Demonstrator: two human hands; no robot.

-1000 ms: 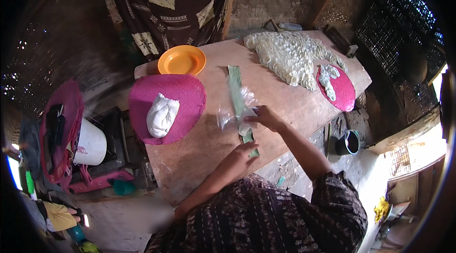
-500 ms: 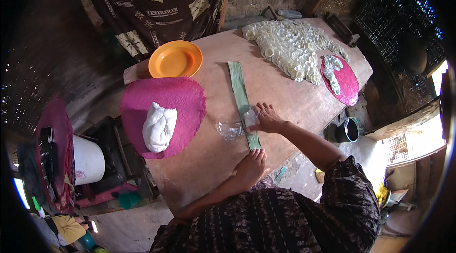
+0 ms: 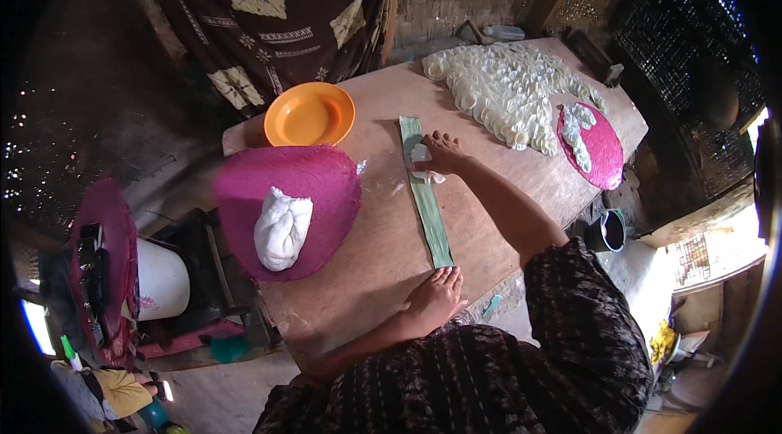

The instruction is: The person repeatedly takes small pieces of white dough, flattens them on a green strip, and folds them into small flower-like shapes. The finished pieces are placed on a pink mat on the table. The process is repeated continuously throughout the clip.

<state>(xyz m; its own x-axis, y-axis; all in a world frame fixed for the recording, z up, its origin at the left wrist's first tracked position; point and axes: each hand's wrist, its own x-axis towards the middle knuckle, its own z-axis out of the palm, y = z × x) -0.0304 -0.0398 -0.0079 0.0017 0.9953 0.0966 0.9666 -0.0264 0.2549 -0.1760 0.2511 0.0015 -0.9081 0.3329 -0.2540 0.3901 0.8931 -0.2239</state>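
Garment: dark brown, near black, loose over the torso, patterned all over
Pattern: paler greyish-beige mottled patches and broken dashes, set in rows down the cloth
Right sleeve: same patterned cloth, wide, folded and creased, ending near the elbow
Left sleeve: same dark cloth, only partly in view
Right forearm: bare, slim toward the wrist
Left forearm: bare
Right hand: bare
Left hand: bare, fingers slender, nails too small to make out

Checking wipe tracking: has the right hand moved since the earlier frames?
Yes. Judged against the green strip, the right hand has moved forward, toward the strip's far end.
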